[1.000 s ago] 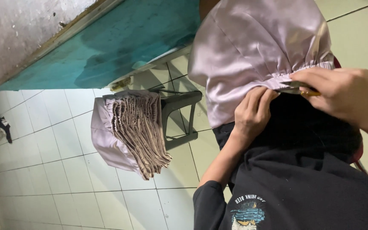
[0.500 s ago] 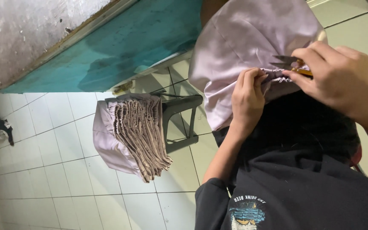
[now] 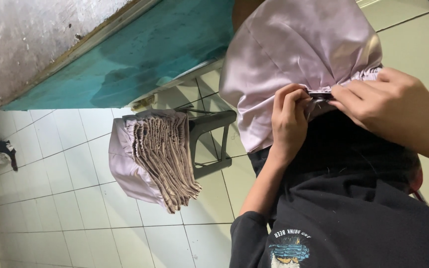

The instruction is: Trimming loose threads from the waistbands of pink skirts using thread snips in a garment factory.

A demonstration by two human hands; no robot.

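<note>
A pale lilac cloth with a gathered hem lies over the person's lap, pinched at the hem by the left hand and the right hand, fingertips nearly touching. Well left of the hands, a stack of similar cloths rests on a plastic stool.

**Your two hands pinch close together**

Your left hand is curled, its fingertips pinched shut. Your left arm is bare and bent. Your right hand comes in from the right, fingers pinching, almost touching the left.
</note>
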